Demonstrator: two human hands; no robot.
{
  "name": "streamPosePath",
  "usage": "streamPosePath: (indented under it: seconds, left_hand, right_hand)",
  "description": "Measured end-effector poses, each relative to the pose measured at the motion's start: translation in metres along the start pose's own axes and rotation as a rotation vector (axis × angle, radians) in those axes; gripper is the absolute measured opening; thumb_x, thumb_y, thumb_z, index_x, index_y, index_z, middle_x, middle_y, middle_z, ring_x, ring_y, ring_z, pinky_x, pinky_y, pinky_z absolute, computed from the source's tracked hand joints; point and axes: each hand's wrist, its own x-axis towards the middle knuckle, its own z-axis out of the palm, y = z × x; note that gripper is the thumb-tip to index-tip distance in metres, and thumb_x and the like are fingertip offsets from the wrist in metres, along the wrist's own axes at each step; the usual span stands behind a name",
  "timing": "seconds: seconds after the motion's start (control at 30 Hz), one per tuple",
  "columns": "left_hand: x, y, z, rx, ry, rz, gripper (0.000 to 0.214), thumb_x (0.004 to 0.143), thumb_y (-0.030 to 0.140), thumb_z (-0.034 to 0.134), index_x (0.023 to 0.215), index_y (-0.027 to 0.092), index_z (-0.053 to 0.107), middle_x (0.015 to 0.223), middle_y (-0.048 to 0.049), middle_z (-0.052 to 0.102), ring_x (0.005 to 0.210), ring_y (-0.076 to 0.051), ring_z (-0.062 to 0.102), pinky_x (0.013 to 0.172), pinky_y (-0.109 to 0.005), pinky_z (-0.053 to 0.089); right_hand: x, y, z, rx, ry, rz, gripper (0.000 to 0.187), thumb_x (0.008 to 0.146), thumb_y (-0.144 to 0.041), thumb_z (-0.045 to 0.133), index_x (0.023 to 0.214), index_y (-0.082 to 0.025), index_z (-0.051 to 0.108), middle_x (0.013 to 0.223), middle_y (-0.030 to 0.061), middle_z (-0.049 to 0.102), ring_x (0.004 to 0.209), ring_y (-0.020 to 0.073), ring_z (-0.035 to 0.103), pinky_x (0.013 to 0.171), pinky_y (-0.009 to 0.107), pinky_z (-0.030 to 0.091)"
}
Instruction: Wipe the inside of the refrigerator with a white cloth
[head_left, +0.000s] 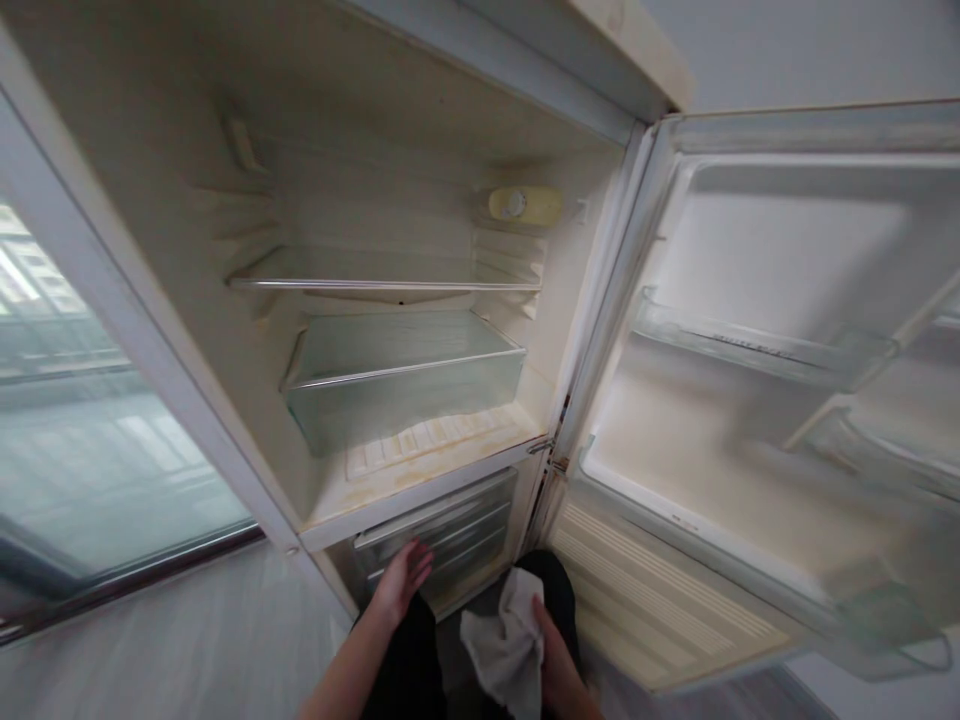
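My left hand (pixel 406 578) hangs in front of the freezer drawers (pixel 469 530), its fingers loosely apart and nothing in them. A crumpled grey-white cloth (pixel 506 640) droops from my right hand (pixel 553 645), low between my knees. Above my hands stands the open fridge compartment, with a glass shelf (pixel 390 270) and a clear crisper drawer (pixel 409 395) below it. Yellowish stains mark the compartment floor (pixel 420 460) in front of and under the crisper.
The fridge door (pixel 795 230) is swung wide to the right, carrying clear door bins (pixel 750 345). Below it the freezer door (pixel 660 590) also stands open. A yellow light cover (pixel 525 206) sits on the inner wall. At the left is a glass sliding door (pixel 112 430).
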Motion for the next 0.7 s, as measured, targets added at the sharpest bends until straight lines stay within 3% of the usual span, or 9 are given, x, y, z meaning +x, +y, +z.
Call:
streamPosePath:
  seconds: [0.13, 0.3, 0.5, 0.7]
  left_hand:
    - [0.008, 0.009, 0.009, -0.024, 0.0, -0.007, 0.01, 0.095, 0.023, 0.054, 0.104, 0.02, 0.058, 0.092, -0.0043, 0.067, 0.073, -0.015, 0.071, 0.069, -0.025, 0.056]
    - [0.011, 0.008, 0.028, -0.042, -0.003, -0.045, 0.018, 0.095, 0.028, 0.052, 0.111, 0.02, 0.055, 0.088, -0.0059, 0.066, 0.069, -0.015, 0.071, 0.064, -0.025, 0.057]
    - [0.017, 0.012, 0.066, -0.125, -0.094, -0.016, 0.023, 0.095, 0.029, 0.049, 0.117, 0.021, 0.053, 0.093, -0.0081, 0.066, 0.075, -0.017, 0.073, 0.068, -0.027, 0.058]
    - [0.016, 0.006, 0.058, -0.243, -0.063, 0.032, 0.009, 0.092, 0.02, 0.051, 0.1, 0.022, 0.055, 0.091, -0.0051, 0.066, 0.079, -0.016, 0.073, 0.072, -0.026, 0.057]
  right_hand:
    - [0.014, -0.004, 0.001, -0.005, -0.021, 0.091, 0.049, 0.071, -0.04, 0.083, 0.107, -0.009, 0.071, 0.101, 0.0166, 0.075, 0.108, 0.0317, 0.068, 0.108, 0.05, 0.041]
    - [0.015, -0.023, -0.017, 0.147, -0.03, 0.317, 0.061, 0.067, -0.056, 0.081, 0.105, -0.009, 0.072, 0.1, 0.017, 0.074, 0.11, 0.0322, 0.067, 0.109, 0.05, 0.041]
    - [0.002, -0.008, -0.019, 0.141, -0.057, 0.313, 0.058, 0.069, -0.06, 0.077, 0.104, -0.013, 0.074, 0.101, 0.0159, 0.075, 0.107, 0.0326, 0.068, 0.104, 0.049, 0.046]
    - [0.016, -0.006, -0.018, 0.106, -0.039, 0.369, 0.055, 0.062, -0.062, 0.081, 0.095, -0.018, 0.076, 0.093, 0.0118, 0.076, 0.101, 0.0322, 0.07, 0.097, 0.048, 0.052]
